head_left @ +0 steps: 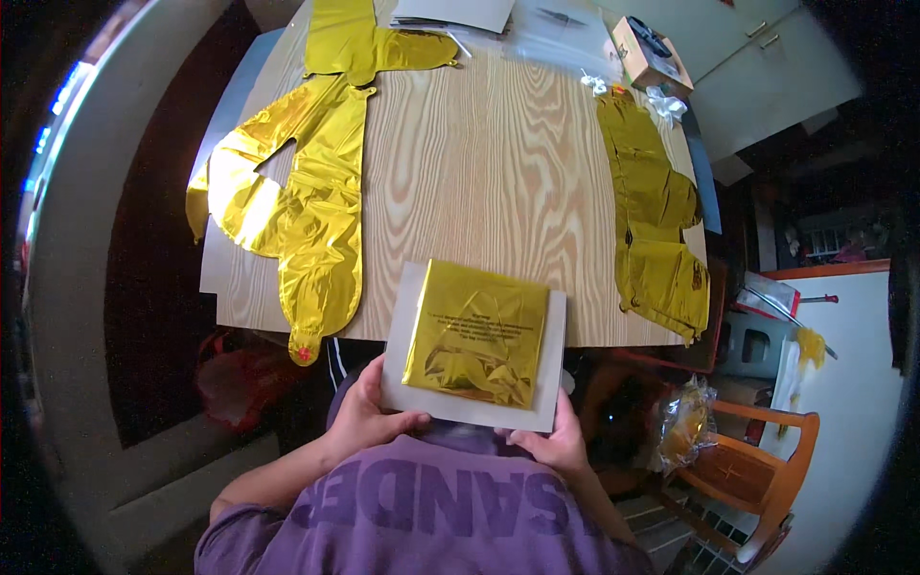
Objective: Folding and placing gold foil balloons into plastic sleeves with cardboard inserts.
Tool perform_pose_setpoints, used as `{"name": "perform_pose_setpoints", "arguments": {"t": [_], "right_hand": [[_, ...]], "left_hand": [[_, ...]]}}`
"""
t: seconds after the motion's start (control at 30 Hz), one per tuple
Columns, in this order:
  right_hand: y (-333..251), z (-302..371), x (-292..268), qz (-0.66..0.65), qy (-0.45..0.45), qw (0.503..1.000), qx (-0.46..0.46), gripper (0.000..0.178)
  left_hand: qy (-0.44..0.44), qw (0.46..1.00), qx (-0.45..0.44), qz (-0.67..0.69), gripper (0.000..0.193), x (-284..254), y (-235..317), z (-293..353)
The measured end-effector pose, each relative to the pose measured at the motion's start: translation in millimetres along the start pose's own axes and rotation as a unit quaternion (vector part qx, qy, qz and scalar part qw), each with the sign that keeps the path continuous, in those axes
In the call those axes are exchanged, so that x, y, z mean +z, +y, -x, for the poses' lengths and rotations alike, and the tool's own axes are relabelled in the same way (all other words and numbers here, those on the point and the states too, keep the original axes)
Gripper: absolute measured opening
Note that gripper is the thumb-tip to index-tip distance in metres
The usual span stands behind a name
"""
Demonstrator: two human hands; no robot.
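Between both hands I hold a pale grey card [548,383] at the table's near edge. On it lies a folded gold foil balloon [479,345] under a clear plastic layer with dark print. My left hand [372,414] grips the card's lower left corner, thumb on top. My right hand [554,436] pinches the lower right corner the same way; the fingers behind the card are hidden. To the left, a flat gold foil balloon [326,201] spreads over the table, its near tip hanging past the edge. Another flat gold foil balloon [656,201] lies along the right side.
A wood-grain table [460,172] fills the middle. At its far side are a stack of grey sheets [455,13], clear plastic sleeves [561,38] and a small box [652,57] with a dark item inside. A wooden chair [738,470] with a plastic bag [686,422] stands at right.
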State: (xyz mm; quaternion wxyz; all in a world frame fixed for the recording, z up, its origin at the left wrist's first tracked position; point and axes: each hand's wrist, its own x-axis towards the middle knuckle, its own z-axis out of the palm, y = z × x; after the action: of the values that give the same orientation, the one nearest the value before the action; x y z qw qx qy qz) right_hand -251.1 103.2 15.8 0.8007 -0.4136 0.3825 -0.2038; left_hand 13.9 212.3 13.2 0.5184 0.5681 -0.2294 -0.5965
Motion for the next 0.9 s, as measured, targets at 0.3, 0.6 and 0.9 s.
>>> {"name": "perform_pose_setpoints", "arguments": {"t": [0.3,0.6,0.9], "right_hand": [[19,-24,4,-0.153,0.049,0.986,-0.046,0.025],[15,-32,2,-0.162,0.036,0.986,-0.034,0.019],[24,-37,-3,-0.221,0.043,0.974,-0.023,0.016]], "left_hand": [[0.034,0.998,-0.036,0.047,0.045,12,19,-13],[0.074,0.996,-0.009,0.057,0.037,13,-6,-18],[0.01,0.994,-0.022,0.104,0.024,11,1,-19]]}}
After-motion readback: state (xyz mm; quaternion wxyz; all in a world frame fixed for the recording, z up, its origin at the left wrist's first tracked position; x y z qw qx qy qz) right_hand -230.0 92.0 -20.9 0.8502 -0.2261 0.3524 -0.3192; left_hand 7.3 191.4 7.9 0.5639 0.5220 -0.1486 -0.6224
